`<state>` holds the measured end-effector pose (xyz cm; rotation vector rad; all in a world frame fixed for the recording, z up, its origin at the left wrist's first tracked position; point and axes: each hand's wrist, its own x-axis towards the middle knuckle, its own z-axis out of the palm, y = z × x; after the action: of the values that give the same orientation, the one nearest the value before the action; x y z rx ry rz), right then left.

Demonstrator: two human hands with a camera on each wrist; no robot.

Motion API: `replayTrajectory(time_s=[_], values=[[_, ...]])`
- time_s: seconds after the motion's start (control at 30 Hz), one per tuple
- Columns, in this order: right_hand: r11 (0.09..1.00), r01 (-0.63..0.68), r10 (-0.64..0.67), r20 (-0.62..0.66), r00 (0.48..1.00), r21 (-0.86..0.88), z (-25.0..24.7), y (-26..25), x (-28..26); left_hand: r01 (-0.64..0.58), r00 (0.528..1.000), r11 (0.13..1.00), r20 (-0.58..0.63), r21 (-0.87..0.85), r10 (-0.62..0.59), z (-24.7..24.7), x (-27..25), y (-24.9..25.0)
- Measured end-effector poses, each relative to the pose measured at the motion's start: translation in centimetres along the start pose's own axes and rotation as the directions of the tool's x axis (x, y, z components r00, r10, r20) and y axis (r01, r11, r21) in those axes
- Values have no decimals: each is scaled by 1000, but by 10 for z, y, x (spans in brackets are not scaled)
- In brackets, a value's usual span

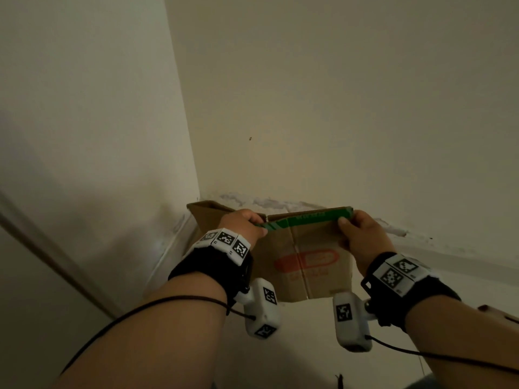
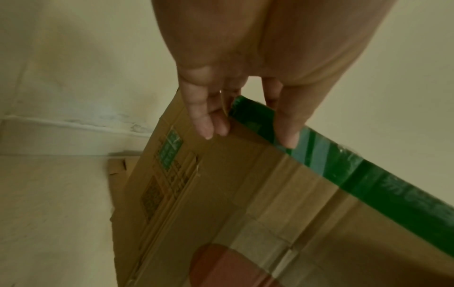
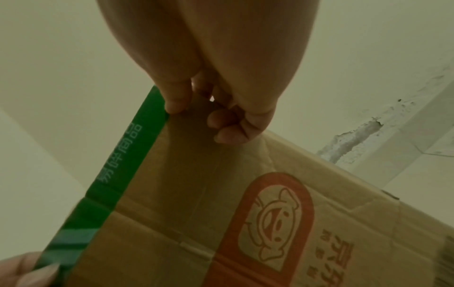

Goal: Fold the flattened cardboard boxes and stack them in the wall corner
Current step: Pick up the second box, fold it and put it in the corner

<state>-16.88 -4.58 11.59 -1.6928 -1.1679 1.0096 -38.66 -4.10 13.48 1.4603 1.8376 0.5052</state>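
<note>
I have the flattened brown cardboard box with the red logo (image 1: pixel 306 259) hanging upright in front of the wall corner (image 1: pixel 196 192), held by its top edge, where a strip of green printed tape (image 1: pixel 306 219) runs. My left hand (image 1: pixel 244 223) pinches the left end of that edge and my right hand (image 1: pixel 362 234) pinches the right end, fingers (image 2: pixel 209 116) on the near face and thumbs over the tape, so the sheet stays taut and square. Behind it, another brown cardboard piece (image 1: pixel 207 214) already leans in the corner by the pale skirting board (image 1: pixel 171 248). I judge I hold it high so it can drop flush against that piece.
</note>
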Motion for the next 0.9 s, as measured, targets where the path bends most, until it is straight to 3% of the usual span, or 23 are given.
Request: replayTrajectory(time_s=[0.17,0.37,0.47,0.57,0.73,0.9], values=[[996,6,3,108,994,-87,0,0,-5,-45,996,999,-77,17,46,-6,6,-13],[952,-71,157,276,948,-299,-4,0,-13,-115,982,990,-140,80,126,-14,2,-21],[928,12,133,359,924,-373,0,-1,-15,-126,982,987,-132,96,138,-17,1,-20],[939,47,111,430,896,-341,3,-2,-15,-151,979,982,-119,118,165,-17,-1,-18],[979,-61,153,501,852,-196,1,0,-7,-167,978,977,-105,131,181,-15,-4,-13],[964,-69,212,587,781,-257,6,-4,-15,-178,972,980,-139,84,189,-7,-6,-11]])
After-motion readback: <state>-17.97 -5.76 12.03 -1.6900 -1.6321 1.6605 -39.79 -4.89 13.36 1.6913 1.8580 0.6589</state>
